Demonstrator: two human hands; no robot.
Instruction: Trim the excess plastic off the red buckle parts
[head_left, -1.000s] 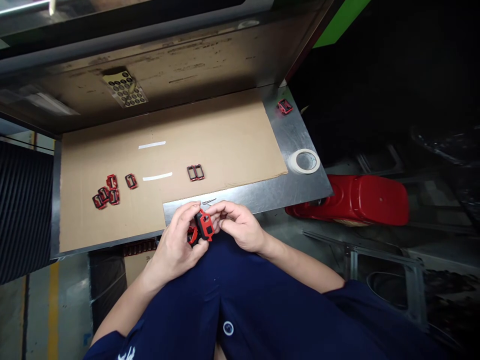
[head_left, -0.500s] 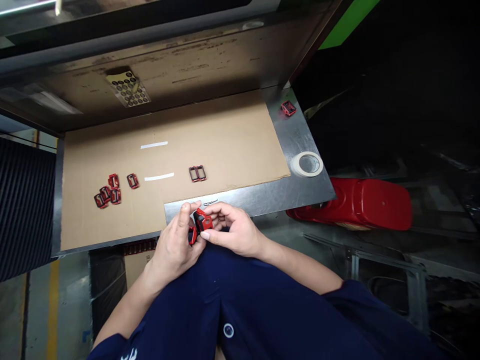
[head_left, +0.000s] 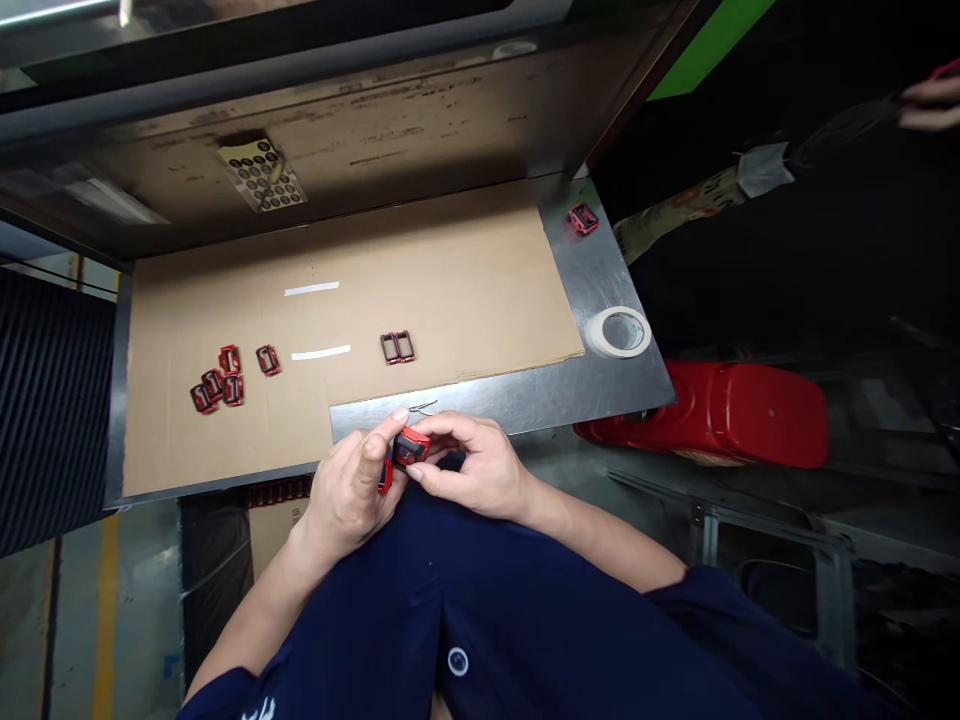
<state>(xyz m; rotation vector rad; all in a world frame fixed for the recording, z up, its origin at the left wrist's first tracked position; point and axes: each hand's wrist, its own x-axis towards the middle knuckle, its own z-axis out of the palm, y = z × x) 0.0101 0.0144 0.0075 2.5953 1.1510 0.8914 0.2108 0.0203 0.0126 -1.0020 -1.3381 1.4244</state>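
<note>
Close to my body at the table's front edge, my right hand [head_left: 474,466] pinches a small red-and-black plastic frame [head_left: 412,446] between thumb and fingers. My left hand [head_left: 351,490] is curled round a second red-and-black frame [head_left: 385,476], mostly hidden by its fingers. The left thumb and index finger reach up beside the first frame. Just beyond my fingertips lies a thin dark tool [head_left: 422,407], perhaps tweezers. Two frames side by side [head_left: 397,347] rest on the cardboard [head_left: 465,280].
Several similar frames [head_left: 217,382] lie in a group on the left, with a single one [head_left: 268,360] beside them. A tape roll [head_left: 619,331] and another frame [head_left: 583,219] sit on the metal edge. A red stool [head_left: 750,415] stands right. Another person's hand [head_left: 930,105] shows top right.
The frame in my right hand has been turned, so a different face shows. Another person's hand and a hanging strip with printing have come into view at the upper right.
</note>
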